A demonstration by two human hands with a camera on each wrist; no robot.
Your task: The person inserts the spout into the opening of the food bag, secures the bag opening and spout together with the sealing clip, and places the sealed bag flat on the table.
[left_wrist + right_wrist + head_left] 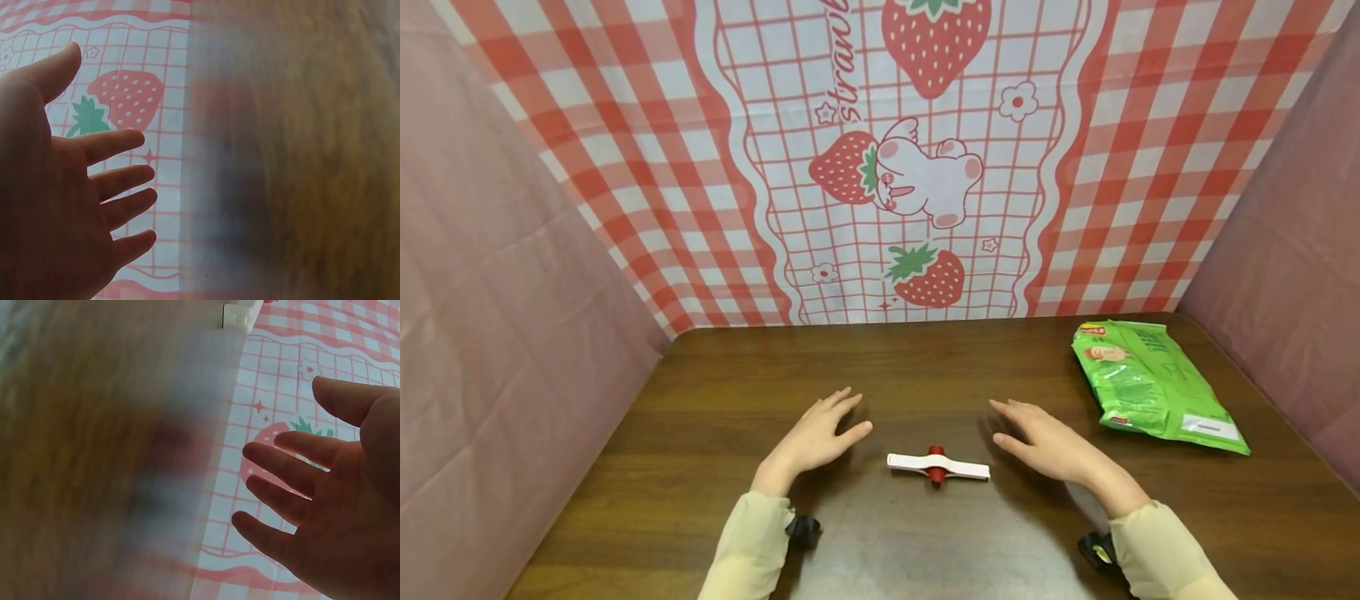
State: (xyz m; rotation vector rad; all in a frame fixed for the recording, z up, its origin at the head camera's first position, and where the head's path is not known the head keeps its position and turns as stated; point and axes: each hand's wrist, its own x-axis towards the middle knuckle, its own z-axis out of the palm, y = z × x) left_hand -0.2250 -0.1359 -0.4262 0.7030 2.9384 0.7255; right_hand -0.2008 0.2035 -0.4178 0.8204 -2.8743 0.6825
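Note:
Between the two hands lies a long white piece (906, 462) on the table, set crosswise, with a short dark-red cylinder (936, 475) through its bulged middle. My left hand (814, 437) is to its left, fingers straight and spread, holding nothing. To its right is my right hand (1043, 440), also with fingers extended and nothing in them. In the left wrist view the left hand (69, 187) shows spread fingers and a raised thumb. The right wrist view has the right hand (337, 481) spread likewise, and the white piece's end (237, 317) at the top edge.
A green snack bag (1157, 383) lies at the table's right side, beyond the right hand. The brown wooden table (715, 375) meets a red-and-white strawberry-print cloth (700, 233) at the back. Pink cloth (512, 250) hangs along the left side, with more on the right.

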